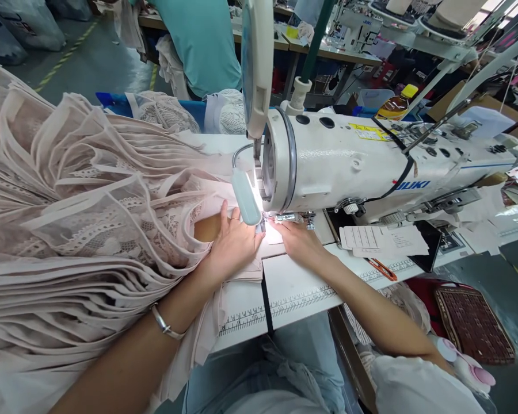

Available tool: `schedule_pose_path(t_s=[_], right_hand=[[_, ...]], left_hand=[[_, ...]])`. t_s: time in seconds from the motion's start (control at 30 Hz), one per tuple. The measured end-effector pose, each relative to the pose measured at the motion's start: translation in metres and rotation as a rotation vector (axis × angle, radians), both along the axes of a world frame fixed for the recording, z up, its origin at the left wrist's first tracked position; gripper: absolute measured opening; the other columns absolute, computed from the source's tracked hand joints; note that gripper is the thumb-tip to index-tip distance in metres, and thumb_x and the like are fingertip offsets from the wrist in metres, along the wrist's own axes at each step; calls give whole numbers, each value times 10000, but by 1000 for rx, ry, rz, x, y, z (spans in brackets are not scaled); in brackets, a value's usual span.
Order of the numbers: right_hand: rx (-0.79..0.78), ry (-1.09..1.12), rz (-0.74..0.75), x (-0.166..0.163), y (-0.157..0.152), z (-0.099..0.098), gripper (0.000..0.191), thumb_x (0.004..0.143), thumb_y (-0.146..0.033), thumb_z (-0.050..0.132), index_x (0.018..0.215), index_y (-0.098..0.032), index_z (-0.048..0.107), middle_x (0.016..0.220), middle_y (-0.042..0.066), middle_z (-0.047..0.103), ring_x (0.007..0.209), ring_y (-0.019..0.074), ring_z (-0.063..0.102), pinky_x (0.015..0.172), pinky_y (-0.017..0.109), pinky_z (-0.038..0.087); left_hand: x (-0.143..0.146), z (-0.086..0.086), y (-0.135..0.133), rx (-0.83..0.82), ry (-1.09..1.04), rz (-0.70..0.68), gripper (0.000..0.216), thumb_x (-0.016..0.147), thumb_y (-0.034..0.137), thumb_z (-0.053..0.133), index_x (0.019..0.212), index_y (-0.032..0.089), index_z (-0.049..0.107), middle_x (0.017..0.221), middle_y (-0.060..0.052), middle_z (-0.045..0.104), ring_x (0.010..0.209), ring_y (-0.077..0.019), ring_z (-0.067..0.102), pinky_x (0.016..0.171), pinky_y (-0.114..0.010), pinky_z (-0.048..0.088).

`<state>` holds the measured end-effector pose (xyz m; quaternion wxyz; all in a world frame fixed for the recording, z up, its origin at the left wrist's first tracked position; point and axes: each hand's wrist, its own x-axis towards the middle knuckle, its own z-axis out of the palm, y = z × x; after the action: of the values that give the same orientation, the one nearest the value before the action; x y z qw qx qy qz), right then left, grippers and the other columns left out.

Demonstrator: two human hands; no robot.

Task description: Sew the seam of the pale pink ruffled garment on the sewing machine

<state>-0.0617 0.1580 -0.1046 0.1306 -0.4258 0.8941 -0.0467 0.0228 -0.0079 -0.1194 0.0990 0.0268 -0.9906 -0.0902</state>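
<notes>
My left hand lies flat with its fingers spread on pale pink fabric, just left of the needle of a white sewing machine. A silver bracelet circles that wrist. My right hand rests on the same fabric right of the needle, its fingers reaching under the machine head and partly hidden. A small lamp shines on the needle area. A large heap of pink lace and mesh garments fills the table to the left.
Paper slips and orange snips lie on the white table, which has a printed ruler along its edge. A person in a teal top stands behind. A woven basket sits on the floor at right.
</notes>
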Motion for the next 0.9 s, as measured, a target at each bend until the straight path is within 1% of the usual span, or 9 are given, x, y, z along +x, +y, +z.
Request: schedule_pose_path(t_s=[0.27, 0.4, 0.5, 0.57, 0.63, 0.7, 0.73, 0.83, 0.9], right_hand=[[-39, 53, 44, -5, 1, -9, 606, 927, -52, 279, 1463, -197, 523, 1282, 133, 669, 1053, 278, 628, 993, 475, 453], [-104, 165, 62, -4, 1, -18, 569, 924, -55, 307, 1400, -214, 575, 1153, 128, 707, 1065, 299, 611, 1009, 473, 443], [-151, 235, 51, 0, 1, -23, 510, 933, -57, 310, 1308, -204, 623, 1057, 125, 711, 972, 292, 616, 978, 445, 459], [-138, 258, 38, 0, 1, -24, 485, 924, -28, 304, 1216, -193, 654, 1014, 119, 708, 889, 272, 615, 942, 419, 472], [-80, 263, 19, -2, 0, -23, 472, 880, 20, 335, 1147, -180, 669, 973, 117, 711, 856, 262, 612, 939, 410, 466], [-29, 239, -7, -5, -2, -21, 462, 835, 43, 393, 1133, -174, 672, 973, 124, 719, 907, 274, 619, 961, 421, 451], [-19, 218, -18, -7, -3, -21, 464, 823, 42, 422, 1151, -175, 667, 1004, 131, 724, 960, 285, 620, 976, 431, 441], [-47, 180, -42, -10, -4, -20, 491, 837, 31, 443, 1226, -196, 639, 1147, 137, 712, 1112, 306, 595, 1034, 469, 400], [-75, 189, -53, -8, -3, -20, 489, 871, 19, 424, 1270, -189, 615, 1194, 146, 696, 1146, 309, 586, 1071, 492, 369]], left_hand=[[0, 3, 0, 15, -22, -9, 294, 977, 320, 449, 1123, 141, 632, 1087, -153, 696, 1232, -373, 554, 1136, -607, 309], [0, 2, -2, 4, -1, -30, 305, 986, 338, 436, 1139, 157, 628, 1119, -145, 687, 1254, -365, 530, 1164, -620, 251], [0, 1, -6, 17, 28, -43, 316, 993, 338, 409, 1148, 178, 633, 1123, -140, 681, 1259, -360, 509, 1165, -639, 233], [-2, 1, -9, 59, 65, 42, 284, 971, 302, 424, 1103, 185, 647, 1107, -151, 672, 1222, -372, 521, 1114, -638, 310], [-6, 2, -14, 123, 113, 209, 246, 926, 216, 441, 1052, 180, 650, 1098, -174, 655, 1162, -387, 549, 1012, -606, 417], [-12, 3, -17, 177, 143, 349, 253, 872, 118, 432, 1001, 168, 644, 1078, -189, 640, 1115, -395, 574, 906, -561, 478], [-14, 3, -18, 193, 149, 381, 266, 853, 83, 418, 979, 165, 638, 1062, -190, 636, 1098, -394, 584, 868, -543, 489], [-14, 8, -12, 193, 182, 390, 266, 871, 85, 376, 956, 168, 614, 999, -174, 628, 1007, -368, 605, 793, -499, 497], [-3, 16, -3, 141, 179, 321, 239, 908, 131, 371, 965, 181, 598, 957, -148, 620, 903, -329, 606, 734, -453, 492]])
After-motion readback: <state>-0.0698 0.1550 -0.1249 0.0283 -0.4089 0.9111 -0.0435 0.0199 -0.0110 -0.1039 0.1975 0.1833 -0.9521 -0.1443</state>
